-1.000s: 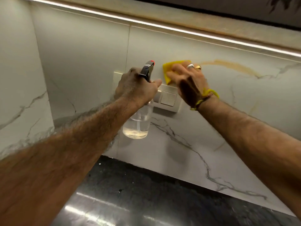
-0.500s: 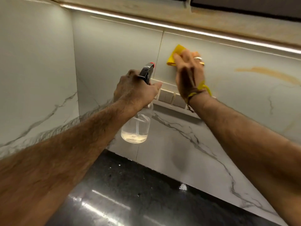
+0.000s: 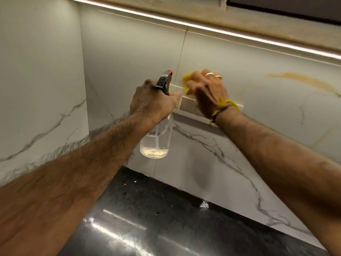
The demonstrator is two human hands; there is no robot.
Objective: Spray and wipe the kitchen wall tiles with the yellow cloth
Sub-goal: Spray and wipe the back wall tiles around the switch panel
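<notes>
My right hand (image 3: 208, 91) presses the yellow cloth (image 3: 188, 80) flat against the pale marble-look wall tiles (image 3: 258, 100), just above the switch plate (image 3: 188, 105). Most of the cloth is hidden under the palm; only its left edge shows. My left hand (image 3: 153, 102) grips a clear spray bottle (image 3: 156, 143) by the neck. The bottle's black trigger head with a red tip (image 3: 166, 81) points up at the wall. A little pale liquid lies at the bottle's bottom.
A side wall (image 3: 40, 89) meets the back wall in a corner at the left. A lit strip (image 3: 239, 36) runs under the cabinet above. A brownish streak (image 3: 302, 80) marks the tile at the right. The glossy black counter (image 3: 147, 218) lies below.
My right hand slid the cloth up the tile and then back down to the top of the switch plate. The left hand with the bottle stayed nearly in place; the view shifted.
</notes>
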